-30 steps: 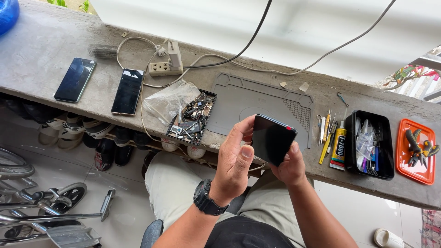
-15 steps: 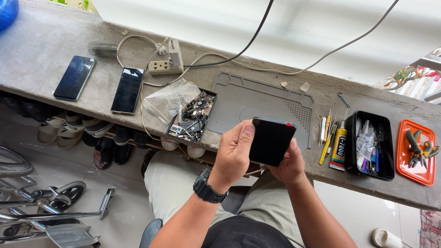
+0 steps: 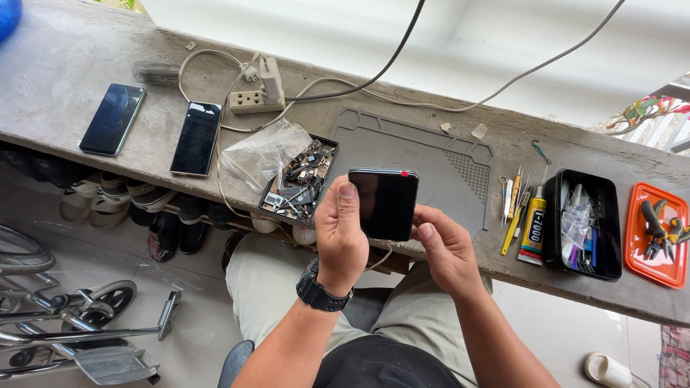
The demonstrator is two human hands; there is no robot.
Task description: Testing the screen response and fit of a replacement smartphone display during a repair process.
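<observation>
I hold a black smartphone (image 3: 386,203) with a dark screen above the front edge of a grey repair mat (image 3: 424,162). My left hand (image 3: 340,237), with a black wristwatch, grips its left side, thumb on the screen edge. On the phone's right edge rests my right hand (image 3: 445,248), fingers curled under it. The phone has a small red mark at its top right corner.
On the concrete bench (image 3: 65,65) lie two more dark phones (image 3: 113,118) (image 3: 196,137), a power strip (image 3: 255,100) with cables, a black tray of small parts (image 3: 298,179) with a plastic bag, hand tools and a glue tube (image 3: 533,226), a black box (image 3: 582,223) and an orange tray (image 3: 658,230). Shoes sit under the bench; a wheelchair (image 3: 65,323) stands at lower left.
The phone has turned from tilted to more upright and level in my hands. My left thumb now lies on its left edge.
</observation>
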